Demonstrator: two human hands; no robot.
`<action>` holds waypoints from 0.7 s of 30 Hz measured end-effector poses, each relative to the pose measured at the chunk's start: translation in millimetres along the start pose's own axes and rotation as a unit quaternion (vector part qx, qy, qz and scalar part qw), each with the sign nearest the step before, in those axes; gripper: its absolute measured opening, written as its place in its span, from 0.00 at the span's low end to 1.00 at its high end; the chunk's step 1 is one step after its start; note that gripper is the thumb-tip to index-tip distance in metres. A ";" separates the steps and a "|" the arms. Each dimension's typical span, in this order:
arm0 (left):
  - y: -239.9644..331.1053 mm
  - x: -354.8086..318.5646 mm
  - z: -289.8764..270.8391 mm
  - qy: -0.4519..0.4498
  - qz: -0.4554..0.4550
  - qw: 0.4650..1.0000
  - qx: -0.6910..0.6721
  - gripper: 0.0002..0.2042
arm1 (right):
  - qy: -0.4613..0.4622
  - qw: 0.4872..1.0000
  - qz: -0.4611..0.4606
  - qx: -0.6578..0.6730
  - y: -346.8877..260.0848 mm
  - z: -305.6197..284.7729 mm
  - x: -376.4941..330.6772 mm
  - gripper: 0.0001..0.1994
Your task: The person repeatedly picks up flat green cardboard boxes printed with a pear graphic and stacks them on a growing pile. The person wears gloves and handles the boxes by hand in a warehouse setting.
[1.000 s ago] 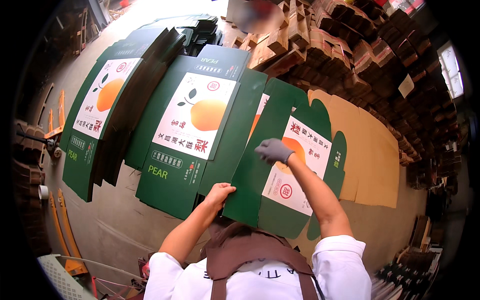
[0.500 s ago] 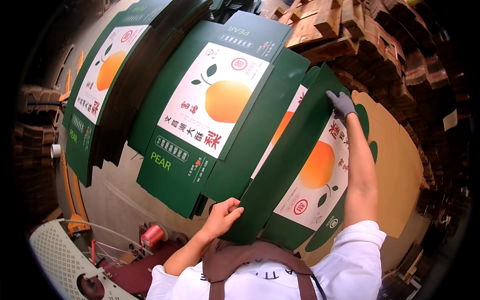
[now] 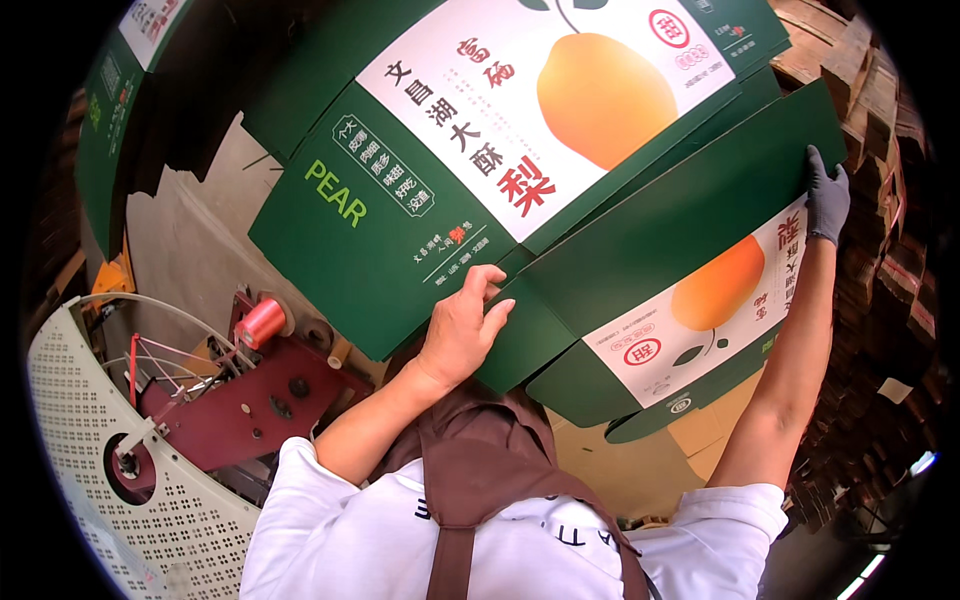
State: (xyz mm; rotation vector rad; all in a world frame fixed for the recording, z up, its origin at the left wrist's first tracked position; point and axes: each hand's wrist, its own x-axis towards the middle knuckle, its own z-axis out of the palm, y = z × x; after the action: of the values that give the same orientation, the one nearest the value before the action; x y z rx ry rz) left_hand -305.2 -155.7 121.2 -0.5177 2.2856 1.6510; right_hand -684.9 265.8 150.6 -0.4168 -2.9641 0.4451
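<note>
Head view, looking down: a person holds a large flattened green carton (image 3: 660, 240), printed with an orange pear on a white panel, tilted across the picture above a brown apron (image 3: 480, 470). The two hands sit at opposite edges, seemingly to steady the wide sheet. The bare left hand (image 3: 462, 330) grips its near lower edge, fingers curled together over it. The right hand (image 3: 826, 195), in a grey glove, reaches far out, arm straight, fingers closed on the upper corner. A dark red machine (image 3: 250, 400) stands at lower left.
</note>
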 end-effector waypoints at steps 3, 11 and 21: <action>-6.2 3.6 -3.8 0.019 0.057 0.998 0.029 0.14 | -0.026 1.000 -0.006 0.012 -0.8 9.5 10.1 0.43; -8.0 20.0 -1.8 0.027 0.134 0.988 0.072 0.18 | -0.015 1.000 -0.008 0.012 0.7 27.6 27.6 0.42; -12.9 24.1 1.3 0.012 0.133 0.986 0.098 0.23 | -0.040 0.999 -0.004 0.022 -2.6 33.4 25.9 0.36</action>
State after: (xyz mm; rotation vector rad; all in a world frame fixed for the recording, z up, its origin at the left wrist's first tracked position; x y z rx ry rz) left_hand -321.2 -161.1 99.7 -0.1963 2.5933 1.5096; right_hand -715.4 261.7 121.5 -0.3918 -3.0243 0.5370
